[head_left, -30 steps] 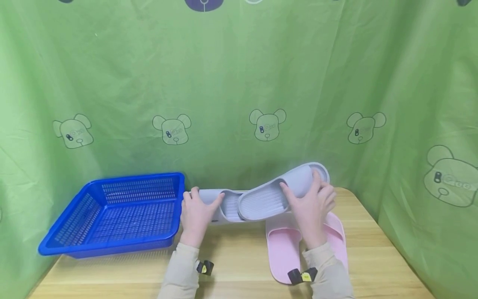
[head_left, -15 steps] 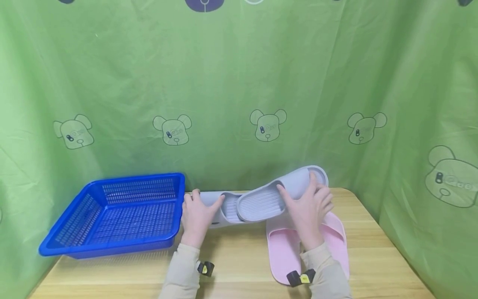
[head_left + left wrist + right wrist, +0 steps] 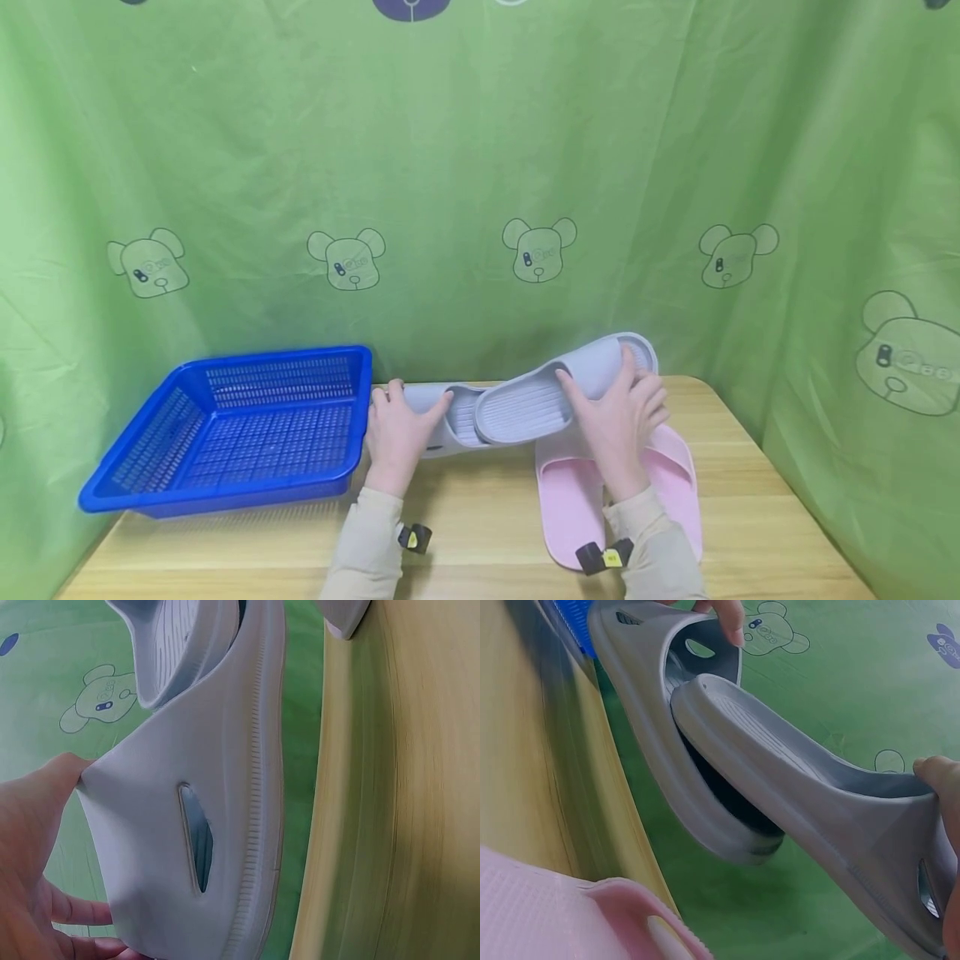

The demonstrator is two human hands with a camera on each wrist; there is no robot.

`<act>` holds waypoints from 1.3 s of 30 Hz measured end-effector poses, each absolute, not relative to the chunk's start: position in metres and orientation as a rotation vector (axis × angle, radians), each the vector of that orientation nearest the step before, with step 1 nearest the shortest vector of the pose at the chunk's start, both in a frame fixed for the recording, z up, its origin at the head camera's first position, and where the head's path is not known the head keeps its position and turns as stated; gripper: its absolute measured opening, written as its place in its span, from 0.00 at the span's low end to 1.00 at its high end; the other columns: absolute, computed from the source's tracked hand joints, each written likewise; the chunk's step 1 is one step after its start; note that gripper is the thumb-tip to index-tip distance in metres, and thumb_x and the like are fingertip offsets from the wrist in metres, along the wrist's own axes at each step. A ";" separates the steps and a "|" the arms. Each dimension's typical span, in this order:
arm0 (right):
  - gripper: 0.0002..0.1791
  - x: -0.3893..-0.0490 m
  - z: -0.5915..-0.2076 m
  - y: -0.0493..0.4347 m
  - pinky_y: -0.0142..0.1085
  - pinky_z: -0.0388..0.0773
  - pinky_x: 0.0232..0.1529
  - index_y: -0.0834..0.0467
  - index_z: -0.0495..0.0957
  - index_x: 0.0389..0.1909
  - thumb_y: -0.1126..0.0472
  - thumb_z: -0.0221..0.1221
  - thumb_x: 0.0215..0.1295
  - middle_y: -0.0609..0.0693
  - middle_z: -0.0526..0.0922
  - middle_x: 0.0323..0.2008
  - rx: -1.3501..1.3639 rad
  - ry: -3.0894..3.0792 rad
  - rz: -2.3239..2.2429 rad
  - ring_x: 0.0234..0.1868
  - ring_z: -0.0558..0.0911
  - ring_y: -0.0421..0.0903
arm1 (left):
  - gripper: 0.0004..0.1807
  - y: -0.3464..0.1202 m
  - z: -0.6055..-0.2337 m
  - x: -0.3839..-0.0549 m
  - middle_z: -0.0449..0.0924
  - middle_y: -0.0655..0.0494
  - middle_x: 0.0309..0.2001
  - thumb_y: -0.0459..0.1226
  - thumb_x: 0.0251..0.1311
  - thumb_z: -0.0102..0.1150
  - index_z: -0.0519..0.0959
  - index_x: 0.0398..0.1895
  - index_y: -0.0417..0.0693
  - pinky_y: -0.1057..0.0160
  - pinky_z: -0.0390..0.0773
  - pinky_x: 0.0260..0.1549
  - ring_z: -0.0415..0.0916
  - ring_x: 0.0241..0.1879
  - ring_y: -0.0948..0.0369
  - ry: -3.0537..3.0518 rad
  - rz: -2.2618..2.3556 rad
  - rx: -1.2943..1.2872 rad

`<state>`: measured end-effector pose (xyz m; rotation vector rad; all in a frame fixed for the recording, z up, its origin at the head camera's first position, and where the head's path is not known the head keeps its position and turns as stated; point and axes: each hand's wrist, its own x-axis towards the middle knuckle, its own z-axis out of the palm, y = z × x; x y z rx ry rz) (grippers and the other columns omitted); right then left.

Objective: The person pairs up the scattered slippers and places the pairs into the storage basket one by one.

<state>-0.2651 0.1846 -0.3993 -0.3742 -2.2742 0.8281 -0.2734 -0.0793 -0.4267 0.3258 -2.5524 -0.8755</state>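
- Now, over on our left, the blue basket [image 3: 225,493] sat on the wood-grained table [image 3: 450,533], all perforated plastic.
- Up by the far edge we had the left slipper [image 3: 465,417] and right slipper [image 3: 525,408], smooth, grey, ribbed inside, heels overlapping; lining up the pair, we judged!
- Close by, pink slippers [image 3: 573,512], finely textured.
- Our left hand [image 3: 397,433] gripped one strap, our right hand [image 3: 622,417] the other; squaring the overlap seemed called for.
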 end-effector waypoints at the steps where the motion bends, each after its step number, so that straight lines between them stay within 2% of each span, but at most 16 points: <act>1: 0.61 -0.266 -0.400 0.184 0.52 0.54 0.48 0.50 0.51 0.75 0.22 0.60 0.45 0.63 0.63 0.50 -0.375 -2.279 0.828 0.49 0.59 0.57 | 0.52 -0.079 -0.427 -0.273 0.70 0.40 0.53 0.74 0.43 0.58 0.69 0.61 0.45 0.45 0.78 0.40 0.74 0.50 0.43 -2.551 -0.877 0.320; 16: 0.62 -0.266 -0.404 0.179 0.51 0.54 0.47 0.50 0.50 0.76 0.20 0.58 0.45 0.64 0.63 0.49 -0.340 -2.287 0.794 0.48 0.59 0.57 | 0.51 -0.076 -0.429 -0.273 0.70 0.40 0.52 0.72 0.44 0.59 0.69 0.60 0.42 0.47 0.77 0.43 0.74 0.49 0.42 -2.537 -0.883 0.282; 27: 0.63 -0.263 -0.402 0.171 0.50 0.56 0.47 0.48 0.45 0.77 0.18 0.54 0.46 0.64 0.63 0.50 -0.338 -2.399 0.792 0.48 0.60 0.57 | 0.51 -0.074 -0.429 -0.273 0.70 0.41 0.51 0.72 0.44 0.60 0.68 0.61 0.43 0.48 0.76 0.42 0.73 0.49 0.42 -2.537 -0.948 0.288; 34: 0.63 -0.260 -0.399 0.171 0.50 0.58 0.45 0.51 0.43 0.77 0.18 0.50 0.49 0.65 0.63 0.49 -0.296 -2.467 0.752 0.47 0.60 0.57 | 0.49 -0.075 -0.427 -0.272 0.70 0.40 0.50 0.71 0.45 0.60 0.69 0.59 0.42 0.48 0.76 0.44 0.73 0.48 0.42 -2.531 -0.945 0.287; 39: 0.61 -0.257 -0.393 0.173 0.52 0.60 0.46 0.54 0.43 0.77 0.18 0.47 0.53 0.66 0.63 0.53 -0.274 -2.522 0.734 0.51 0.62 0.58 | 0.48 -0.077 -0.424 -0.272 0.70 0.39 0.51 0.70 0.46 0.60 0.70 0.59 0.42 0.47 0.75 0.45 0.73 0.49 0.42 -2.527 -0.935 0.310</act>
